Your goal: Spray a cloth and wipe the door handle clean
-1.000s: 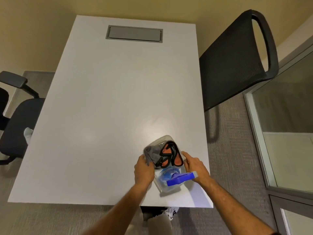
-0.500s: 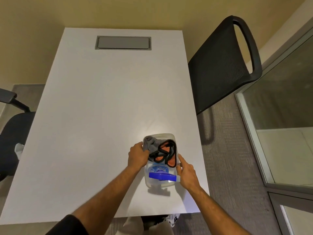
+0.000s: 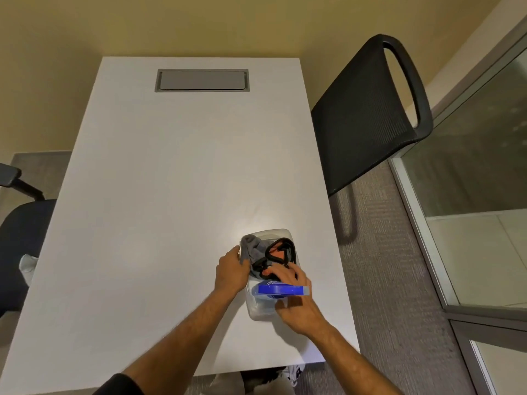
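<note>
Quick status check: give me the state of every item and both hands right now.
Clear bin: lidless, on the table.
Grey cloth: crumpled inside the bin.
Spray bottle: in the bin, blue head up.
Left hand: steadying the bin's side.
Right hand: reaching in around the bottle; grip unclear.
Table hatch: closed.

One camera sits on my head and looks forward and steeply down, so I see the tabletop [image 3: 171, 195] from above, its long axis running away from me toward the yellow wall [image 3: 199, 21]. The wide lens bends the edges: the black chair [image 3: 368, 115] at my right leans outward and the glass partition [image 3: 470, 166] slants. My forearms enter from the bottom edge, close to the lens, and the clear container [image 3: 273, 233] lies near, just below centre. There is no second view, so nothing is shared.
</note>
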The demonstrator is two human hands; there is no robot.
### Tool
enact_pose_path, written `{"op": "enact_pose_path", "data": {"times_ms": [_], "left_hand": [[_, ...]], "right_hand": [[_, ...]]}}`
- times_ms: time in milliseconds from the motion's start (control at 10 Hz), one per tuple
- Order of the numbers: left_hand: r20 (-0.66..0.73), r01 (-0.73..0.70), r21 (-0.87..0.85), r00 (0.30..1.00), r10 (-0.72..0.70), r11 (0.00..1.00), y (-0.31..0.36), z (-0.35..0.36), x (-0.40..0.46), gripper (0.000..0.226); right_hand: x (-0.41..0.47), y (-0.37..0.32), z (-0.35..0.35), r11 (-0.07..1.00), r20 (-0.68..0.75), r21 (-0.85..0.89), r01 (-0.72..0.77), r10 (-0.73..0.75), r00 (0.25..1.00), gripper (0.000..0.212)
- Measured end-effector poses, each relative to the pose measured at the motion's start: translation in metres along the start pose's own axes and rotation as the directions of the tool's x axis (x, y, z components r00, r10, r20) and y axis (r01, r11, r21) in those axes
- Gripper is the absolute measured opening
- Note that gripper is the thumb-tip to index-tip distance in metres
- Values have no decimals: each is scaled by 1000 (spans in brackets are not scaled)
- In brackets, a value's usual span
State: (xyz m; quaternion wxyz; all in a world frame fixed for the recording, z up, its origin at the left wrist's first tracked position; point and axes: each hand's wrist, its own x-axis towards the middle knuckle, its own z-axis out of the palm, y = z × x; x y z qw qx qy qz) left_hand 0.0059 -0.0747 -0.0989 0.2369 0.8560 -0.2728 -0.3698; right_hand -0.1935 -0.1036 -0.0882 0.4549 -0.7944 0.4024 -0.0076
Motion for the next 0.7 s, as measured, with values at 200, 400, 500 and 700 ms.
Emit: {"op": "enact_pose_path", "data": {"times_ms": [200,400,500,700], "left_hand": [[6,0,11,1000,0,1000,1,2,4,32],[73,-47,45,996,43,998,1,-4,2,42],[106,-44,57,994,38,997,5,-22,-5,70],[5,-253,-133,967,255,958,53,-70,-29,68]], "right_hand": [[10,-9,-5,988,82,124,-96,86,993,40],[-1,-17,-9,955,103,216,-204,186,977,50],[-23,-27,-19,901,31,355,-250,256,966,55],[-88,-35,-42,867,-213,379,-325,423,881,77]]}}
